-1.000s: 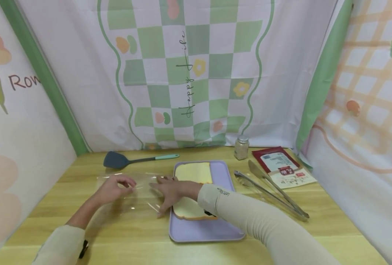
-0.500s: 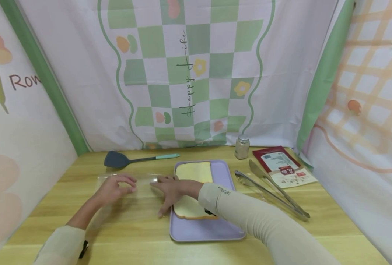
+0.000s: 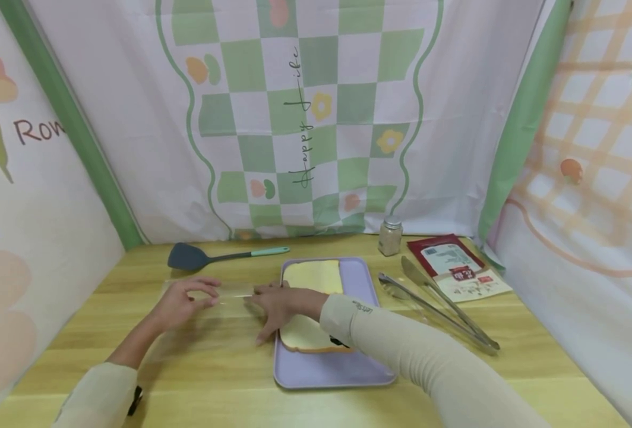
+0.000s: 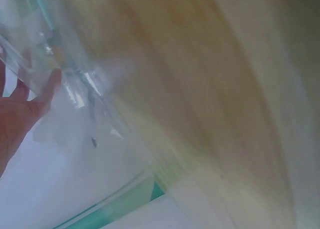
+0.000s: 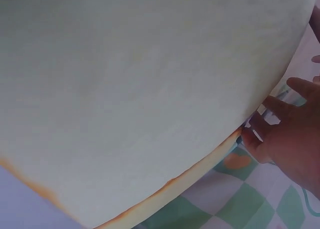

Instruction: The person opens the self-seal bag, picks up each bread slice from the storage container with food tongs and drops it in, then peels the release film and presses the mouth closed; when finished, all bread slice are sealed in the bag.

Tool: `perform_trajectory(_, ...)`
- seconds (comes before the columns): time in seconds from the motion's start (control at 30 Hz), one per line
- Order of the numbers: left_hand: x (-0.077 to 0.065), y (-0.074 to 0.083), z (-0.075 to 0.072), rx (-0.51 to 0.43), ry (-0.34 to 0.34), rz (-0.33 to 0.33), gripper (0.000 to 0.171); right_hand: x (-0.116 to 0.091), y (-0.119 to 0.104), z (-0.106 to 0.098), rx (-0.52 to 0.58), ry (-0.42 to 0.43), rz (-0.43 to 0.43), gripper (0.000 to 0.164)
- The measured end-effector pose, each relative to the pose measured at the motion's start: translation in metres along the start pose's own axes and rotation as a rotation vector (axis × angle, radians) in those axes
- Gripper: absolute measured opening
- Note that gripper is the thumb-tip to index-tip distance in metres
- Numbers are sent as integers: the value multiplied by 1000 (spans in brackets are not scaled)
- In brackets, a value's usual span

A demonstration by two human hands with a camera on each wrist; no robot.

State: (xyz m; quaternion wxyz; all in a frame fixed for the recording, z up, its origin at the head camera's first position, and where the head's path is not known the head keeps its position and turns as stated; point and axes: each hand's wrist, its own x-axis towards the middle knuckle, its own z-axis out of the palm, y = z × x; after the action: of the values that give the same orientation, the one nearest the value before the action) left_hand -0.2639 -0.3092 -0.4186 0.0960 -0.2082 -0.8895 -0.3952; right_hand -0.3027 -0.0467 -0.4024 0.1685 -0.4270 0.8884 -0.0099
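Note:
A clear plastic bag or film [image 3: 225, 324] lies on the table to the left of a lilac tray [image 3: 326, 374]. My left hand [image 3: 182, 303] is at its upper left part, fingers loosely bent and the thumb apart from them; in the left wrist view the shiny plastic [image 4: 82, 89] passes close to the thumb. My right hand [image 3: 277, 306] reaches across the tray with spread fingers, its tips touching the plastic's right side. Bread slices lie on the tray: one at the back [image 3: 313, 274], another in front [image 3: 307, 336], partly covered by the right wrist.
A spatula [image 3: 187, 257] with a dark blade and mint handle lies behind the plastic. Right of the tray are metal tongs [image 3: 444, 309], a small glass jar [image 3: 389, 236] with a metal lid, and a red-and-white packet [image 3: 457, 270]. Printed cloth [image 3: 348, 178] hangs behind the table.
The plastic's back edge and glints shift a little between the hands. Both hands stay in nearly the same place, with only slight finger movement. The tray and bread hold still.

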Motion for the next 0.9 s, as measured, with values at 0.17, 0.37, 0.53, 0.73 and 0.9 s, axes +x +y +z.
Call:
perform_trajectory(0.17, 0, -2, 0, -7, 8, 10, 8, -2, 2, -1, -24, 37, -6, 94)
perform_trajectory(0.37, 0, -1, 0, -7, 12, 10, 9, -12, 0, -1, -2, 26, -5, 88)
perform_trajectory(0.53, -1, 1, -1, -2, 19, 5, 9, -18, -3, 1, 9, 2, 5, 92)
perform_trajectory(0.73, -1, 1, -1, -4, 11, 9, 10, -18, -2, 8, -10, 14, -2, 95)
perform_trajectory(0.9, 1, 1, 1, -8, 0, -3, 10, -17, 1, 14, -47, 10, 1, 95)
